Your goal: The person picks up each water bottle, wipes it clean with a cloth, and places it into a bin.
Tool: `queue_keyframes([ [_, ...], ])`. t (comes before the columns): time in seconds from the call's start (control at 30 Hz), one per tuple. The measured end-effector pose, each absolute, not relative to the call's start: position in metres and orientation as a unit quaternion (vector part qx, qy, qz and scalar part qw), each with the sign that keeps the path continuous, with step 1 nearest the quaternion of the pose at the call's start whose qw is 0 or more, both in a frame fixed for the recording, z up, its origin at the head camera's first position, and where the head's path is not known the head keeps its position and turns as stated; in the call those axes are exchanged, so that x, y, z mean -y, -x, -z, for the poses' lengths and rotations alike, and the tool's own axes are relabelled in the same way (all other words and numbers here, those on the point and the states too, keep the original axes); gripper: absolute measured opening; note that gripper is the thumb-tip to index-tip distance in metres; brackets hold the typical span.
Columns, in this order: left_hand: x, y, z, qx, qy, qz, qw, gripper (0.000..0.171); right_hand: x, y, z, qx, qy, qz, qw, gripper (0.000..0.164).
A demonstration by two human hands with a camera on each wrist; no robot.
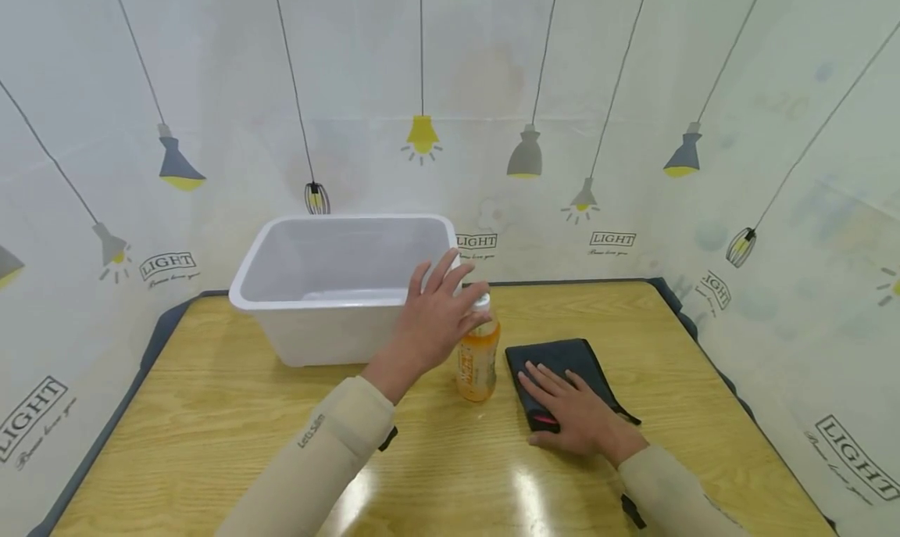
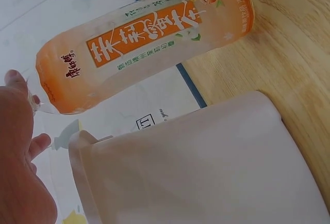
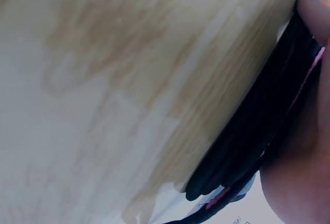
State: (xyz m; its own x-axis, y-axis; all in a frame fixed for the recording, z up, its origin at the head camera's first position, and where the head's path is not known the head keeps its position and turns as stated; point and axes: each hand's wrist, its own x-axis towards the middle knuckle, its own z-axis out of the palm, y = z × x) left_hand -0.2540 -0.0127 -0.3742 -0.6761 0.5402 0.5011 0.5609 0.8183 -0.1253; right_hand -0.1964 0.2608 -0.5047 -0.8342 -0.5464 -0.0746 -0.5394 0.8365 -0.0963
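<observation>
An orange-labelled drink bottle [image 1: 478, 365] stands upright on the table, to the right of a white plastic bin. My left hand [image 1: 439, 314] reaches over it from the left, thumb and finger at its white cap [image 1: 481, 302] and the other fingers spread toward the bin's rim. The left wrist view shows the bottle's label [image 2: 147, 33] large, with fingertips on either side of the neck. Laid flat with straight fingers, my right hand [image 1: 573, 408] rests on a folded dark fabric item [image 1: 555, 355] with a pink edge and a thin strap. In the right wrist view its layered edge [image 3: 247, 126] shows beside the hand.
The white bin [image 1: 337, 330] stands at the back left, its open top facing up. Under everything is a wood-grain table [image 1: 436, 474] with a dark border. Pale sheets printed with hanging lamps [image 1: 492, 52] enclose the back and both sides.
</observation>
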Motion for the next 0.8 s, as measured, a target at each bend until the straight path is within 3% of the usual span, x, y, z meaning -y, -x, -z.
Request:
queue_keyframes([
  [0.27, 0.012, 0.253, 0.3756, 0.919, 0.298, 0.022, 0.259, 0.043, -0.2608, 0.1943, 0.5047, -0.956, 0.289, 0.021, 0.044, 0.076],
  [0.57, 0.0104, 0.2538, 0.3778, 0.918, 0.297, 0.024, 0.263, 0.043, -0.2642, 0.1939, 0.5107, -0.955, 0.291, 0.052, 0.0, 0.073],
  [0.8, 0.01, 0.253, 0.3786, 0.919, 0.296, 0.025, 0.261, 0.044, -0.2636, 0.1963, 0.5087, -0.959, 0.277, 0.051, 0.011, 0.065],
])
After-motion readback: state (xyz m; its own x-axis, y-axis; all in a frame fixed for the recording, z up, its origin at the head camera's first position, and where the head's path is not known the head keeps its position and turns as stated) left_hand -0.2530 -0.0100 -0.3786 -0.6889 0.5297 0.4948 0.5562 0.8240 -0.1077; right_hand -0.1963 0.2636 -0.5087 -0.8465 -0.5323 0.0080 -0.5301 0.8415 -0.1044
